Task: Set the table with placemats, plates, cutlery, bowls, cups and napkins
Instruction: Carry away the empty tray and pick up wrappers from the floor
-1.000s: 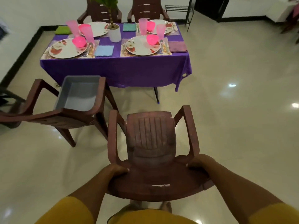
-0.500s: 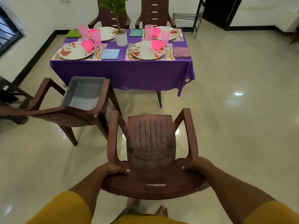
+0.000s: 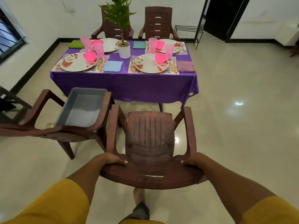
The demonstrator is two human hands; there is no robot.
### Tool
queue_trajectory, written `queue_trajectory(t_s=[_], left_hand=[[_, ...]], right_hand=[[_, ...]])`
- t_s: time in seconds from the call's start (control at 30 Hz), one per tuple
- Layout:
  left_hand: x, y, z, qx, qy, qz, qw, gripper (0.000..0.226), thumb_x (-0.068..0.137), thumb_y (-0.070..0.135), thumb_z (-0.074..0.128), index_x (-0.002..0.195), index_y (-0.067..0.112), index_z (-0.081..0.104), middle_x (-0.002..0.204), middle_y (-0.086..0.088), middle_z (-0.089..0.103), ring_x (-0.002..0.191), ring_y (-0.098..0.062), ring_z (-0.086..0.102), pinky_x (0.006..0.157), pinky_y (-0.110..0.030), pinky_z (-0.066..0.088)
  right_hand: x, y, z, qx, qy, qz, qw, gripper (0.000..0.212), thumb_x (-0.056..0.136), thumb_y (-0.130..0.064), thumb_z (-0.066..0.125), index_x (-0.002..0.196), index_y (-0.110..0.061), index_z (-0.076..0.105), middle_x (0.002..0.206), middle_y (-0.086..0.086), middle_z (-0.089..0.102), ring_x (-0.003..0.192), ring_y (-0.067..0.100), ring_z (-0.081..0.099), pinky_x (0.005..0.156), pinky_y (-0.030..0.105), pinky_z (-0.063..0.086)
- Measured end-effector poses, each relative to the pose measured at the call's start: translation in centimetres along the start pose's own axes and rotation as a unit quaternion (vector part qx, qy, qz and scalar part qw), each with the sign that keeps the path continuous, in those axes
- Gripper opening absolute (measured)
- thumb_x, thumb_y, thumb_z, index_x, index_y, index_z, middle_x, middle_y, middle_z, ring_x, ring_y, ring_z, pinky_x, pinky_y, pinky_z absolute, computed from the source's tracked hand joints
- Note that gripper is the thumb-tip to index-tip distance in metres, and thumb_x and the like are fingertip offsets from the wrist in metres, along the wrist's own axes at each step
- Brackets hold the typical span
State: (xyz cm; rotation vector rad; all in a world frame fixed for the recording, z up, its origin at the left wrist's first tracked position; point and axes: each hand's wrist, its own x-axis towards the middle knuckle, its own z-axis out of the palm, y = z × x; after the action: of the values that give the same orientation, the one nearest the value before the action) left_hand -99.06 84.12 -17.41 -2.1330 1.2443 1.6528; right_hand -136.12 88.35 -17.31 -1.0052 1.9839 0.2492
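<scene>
I've got left hand and right hand each gripping the brown plastic armchair backrest top, to steer it toward the already-set purple-clothed table.

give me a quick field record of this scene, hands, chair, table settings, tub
left hand: left hand grips the carried chair at its back
right hand: right hand grips the same chair's other side
table: purple cloth, four settings laid
near settings: plate and plate, each with a pink bowl on it
napkins: blue napkin, purple napkin
centre: potted plant
tub: grey tub on the seat of the left chair, nothing visible inside
</scene>
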Motion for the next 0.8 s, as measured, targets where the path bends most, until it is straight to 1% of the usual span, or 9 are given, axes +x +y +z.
queue_trajectory(t_s=[0.07,0.2,0.23,0.3,0.4,0.47,0.57,0.7,0.8], left_hand=[[2.2,1.1,-2.2,0.000,0.000,-0.001,1.000,0.075,0.068,0.045,0.095,0.128,0.009,0.069,0.129,-0.008,0.069,0.113,-0.026,0.066,0.110,-0.039,0.048],[5.5,2.9,-5.8,-0.021,0.002,0.001,1.000,0.100,0.058,0.048,0.100,0.140,0.006,0.060,0.138,-0.012,0.064,0.120,-0.031,0.063,0.112,-0.043,0.047],[6.3,3.4,-6.6,-0.028,0.002,0.009,1.000,0.100,0.059,0.046,0.100,0.140,0.005,0.059,0.138,-0.013,0.063,0.120,-0.031,0.063,0.112,-0.043,0.047],[7.0,4.9,-8.0,-0.028,0.002,0.022,0.999,0.092,0.063,0.041,0.099,0.138,0.005,0.060,0.136,-0.013,0.064,0.111,-0.029,0.063,0.107,-0.040,0.049],[8.1,6.8,-9.3,-0.034,-0.003,0.027,0.999,0.077,0.074,0.033,0.094,0.137,0.005,0.061,0.135,-0.013,0.065,0.102,-0.026,0.061,0.096,-0.035,0.049],[9.0,7.9,-10.0,-0.025,0.000,0.031,0.999,0.073,0.078,0.031,0.092,0.138,0.004,0.060,0.137,-0.014,0.064,0.102,-0.026,0.060,0.092,-0.034,0.047],[10.6,9.1,-10.7,-0.026,-0.007,0.019,0.999,0.071,0.079,0.027,0.091,0.137,0.002,0.060,0.134,-0.015,0.065,0.100,-0.026,0.061,0.091,-0.034,0.048],[12.4,10.3,-10.7,-0.043,-0.018,-0.009,0.999,0.065,0.080,0.025,0.090,0.134,0.001,0.062,0.107,-0.010,0.067,0.095,-0.025,0.061,0.089,-0.033,0.047],[14.1,10.6,-10.5,-0.034,-0.019,-0.029,0.999,0.077,0.072,0.031,0.096,0.135,0.003,0.061,0.128,-0.013,0.067,0.101,-0.026,0.063,0.091,-0.034,0.049]], right_hand=[[1.4,-2.4,-1.2,0.005,0.005,-0.001,1.000,0.056,0.094,-0.045,0.072,0.136,-0.010,0.060,0.137,0.010,0.061,0.123,0.028,0.060,0.109,0.038,0.047],[4.0,-5.9,-2.8,0.019,0.009,0.008,1.000,0.052,0.091,-0.043,0.075,0.130,-0.010,0.063,0.114,0.005,0.063,0.104,0.024,0.062,0.100,0.036,0.050],[4.5,-6.7,-3.2,0.019,0.011,0.008,1.000,0.051,0.092,-0.042,0.075,0.129,-0.010,0.063,0.111,0.004,0.060,0.102,0.023,0.060,0.098,0.035,0.050],[5.5,-8.1,-4.2,0.026,0.016,0.014,0.999,0.052,0.091,-0.041,0.076,0.130,-0.010,0.061,0.110,0.005,0.057,0.101,0.024,0.058,0.095,0.034,0.048],[6.9,-9.9,-5.6,0.025,0.019,0.039,0.999,0.058,0.090,-0.044,0.077,0.133,-0.009,0.059,0.124,0.009,0.062,0.117,0.028,0.061,0.099,0.036,0.048],[7.6,-10.9,-6.3,0.022,0.017,0.061,0.998,0.064,0.091,-0.048,0.076,0.136,-0.007,0.057,0.131,0.011,0.062,0.120,0.029,0.061,0.100,0.037,0.047],[9.3,-11.6,-7.0,0.022,0.017,0.071,0.997,0.065,0.089,-0.049,0.077,0.135,-0.006,0.059,0.118,0.010,0.061,0.113,0.029,0.063,0.100,0.038,0.050],[11.3,-12.2,-7.8,0.009,0.015,0.087,0.996,0.069,0.090,-0.052,0.074,0.137,-0.005,0.056,0.133,0.012,0.062,0.119,0.031,0.062,0.102,0.039,0.050],[12.2,-12.4,-8.2,-0.002,0.010,0.089,0.996,0.069,0.090,-0.055,0.073,0.136,-0.006,0.057,0.132,0.011,0.063,0.117,0.031,0.063,0.101,0.040,0.052]])
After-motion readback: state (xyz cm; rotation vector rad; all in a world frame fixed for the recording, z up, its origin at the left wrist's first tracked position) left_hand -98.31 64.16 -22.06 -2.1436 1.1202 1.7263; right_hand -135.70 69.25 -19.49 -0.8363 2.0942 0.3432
